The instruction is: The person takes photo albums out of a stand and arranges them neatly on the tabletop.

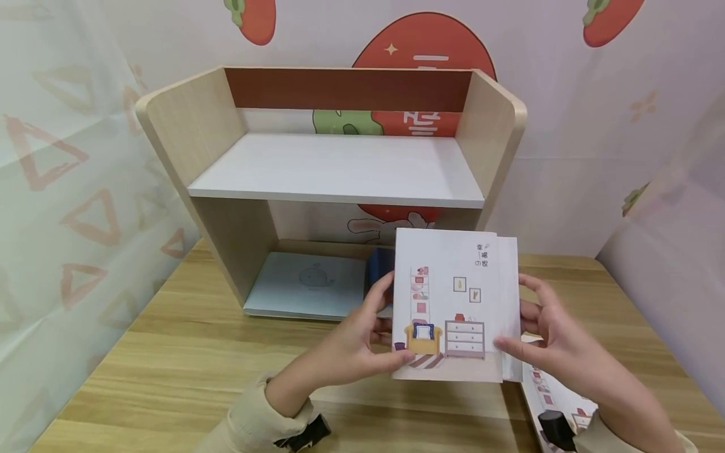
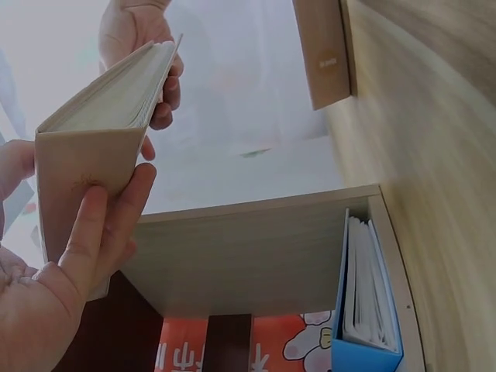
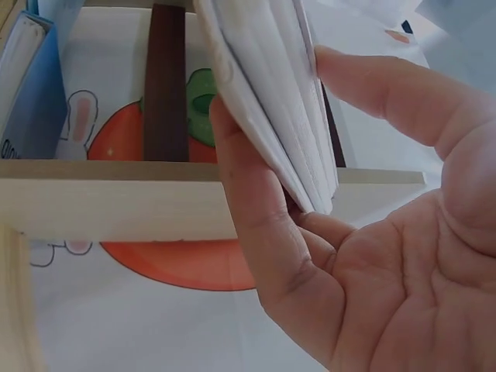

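A white notebook (image 1: 447, 302), its cover drawn with a yellow armchair and a dresser, is held up before the shelf by both hands. Along its left side, my left hand (image 1: 354, 349) grips it, thumb on the front cover. The left wrist view shows fingers lying along its beige spine (image 2: 89, 182). My right hand (image 1: 566, 346) pinches the opposite edge, thumb in front and fingers behind. In the right wrist view the page edges (image 3: 283, 101) stand slightly fanned between thumb and fingers.
A two-level shelf (image 1: 340, 163) stands on the wooden table (image 1: 170, 377). On its lower level lies a light blue whale-print book (image 1: 311, 283), with a dark blue item (image 1: 381, 264) beside it. Another illustrated notebook (image 1: 557, 393) lies at right, partly behind my right arm.
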The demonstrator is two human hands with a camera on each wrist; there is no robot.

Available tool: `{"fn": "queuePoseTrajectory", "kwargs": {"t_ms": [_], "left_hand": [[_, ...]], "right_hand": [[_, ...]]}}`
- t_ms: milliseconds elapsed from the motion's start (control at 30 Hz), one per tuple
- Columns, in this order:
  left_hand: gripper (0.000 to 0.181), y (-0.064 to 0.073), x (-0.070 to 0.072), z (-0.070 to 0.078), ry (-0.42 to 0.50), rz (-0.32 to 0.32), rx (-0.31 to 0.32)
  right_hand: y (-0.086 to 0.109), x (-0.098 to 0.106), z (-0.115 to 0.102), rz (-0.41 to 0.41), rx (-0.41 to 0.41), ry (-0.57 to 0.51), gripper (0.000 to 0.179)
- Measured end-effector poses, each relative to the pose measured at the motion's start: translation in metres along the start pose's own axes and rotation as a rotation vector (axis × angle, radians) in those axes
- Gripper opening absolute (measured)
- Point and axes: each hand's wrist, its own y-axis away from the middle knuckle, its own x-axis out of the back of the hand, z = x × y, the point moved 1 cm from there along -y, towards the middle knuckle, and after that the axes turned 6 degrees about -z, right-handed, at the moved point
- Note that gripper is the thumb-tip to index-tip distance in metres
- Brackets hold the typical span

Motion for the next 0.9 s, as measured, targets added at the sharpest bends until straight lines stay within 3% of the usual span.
{"fn": "queuePoseTrajectory", "kwargs": {"t_ms": [333, 600, 900], "left_hand": [[0.103, 0.000, -0.009, -0.008, 0.030, -0.065, 0.067], [0.102, -0.001, -0.022, -0.012, 0.058, -0.093, 0.091], [0.102, 0.000, -0.032, -0.022, 0.105, -0.106, 0.163]], "right_hand": [[0.007, -0.006, 0.019, -0.012, -0.043, -0.030, 0.080], [0.013, -0.005, 0.034, 0.036, -0.124, 0.098, 0.077], [0.018, -0.008, 0.054, 0.033, -0.126, 0.185, 0.072]]}}
